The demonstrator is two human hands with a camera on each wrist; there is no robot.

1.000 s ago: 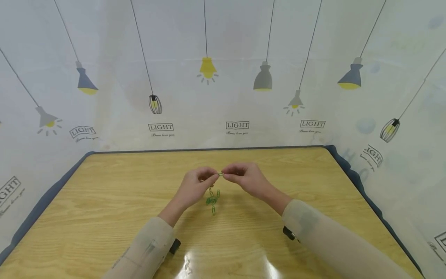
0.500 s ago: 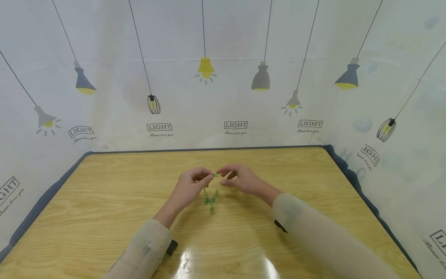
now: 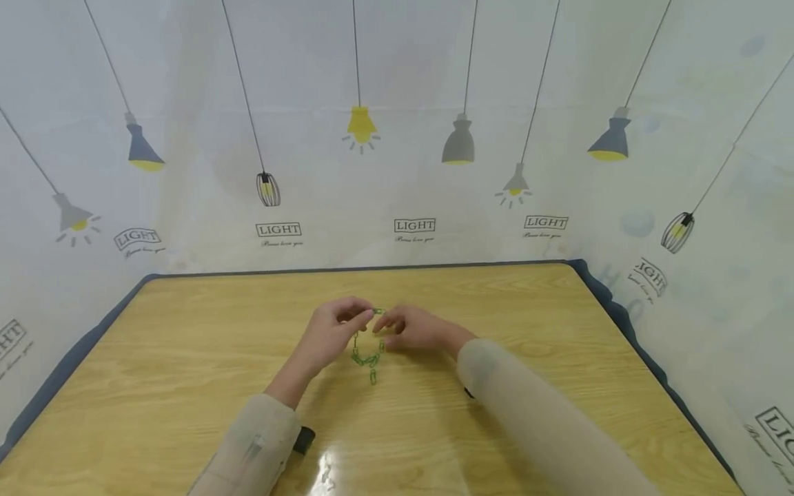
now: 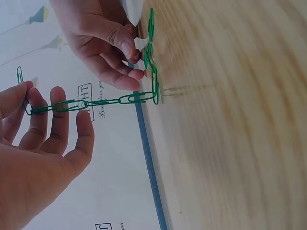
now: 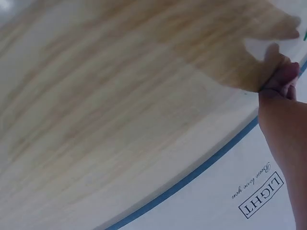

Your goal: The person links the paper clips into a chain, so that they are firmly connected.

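Observation:
My left hand (image 3: pixel 327 332) pinches the end paper clip (image 4: pixel 19 74) of a green paper clip chain (image 4: pixel 111 101) between thumb and forefinger. From there the chain hangs to the wooden table, where its lower part lies. In the head view, a paper clip (image 3: pixel 373 377) lies at the near side of the pile; I cannot tell if it is linked. My right hand (image 3: pixel 422 329) is just right of the chain, fingers loosely bent, close to a paper clip (image 3: pixel 382 346) standing out at the right. The right wrist view shows only part of that hand (image 5: pixel 280 81).
The wooden table (image 3: pixel 186 358) has a dark blue edge (image 3: pixel 347 268) at the back. Behind it stands a pale wall cloth (image 3: pixel 322 138) printed with hanging lamps. A black wrist strap piece (image 3: pixel 304 440) shows under the left sleeve.
My right hand has let go of the end clip and moved down and left toward the clips on the table. The left hand keeps its pinch, drifting slightly left, and the chain hangs more spread out.

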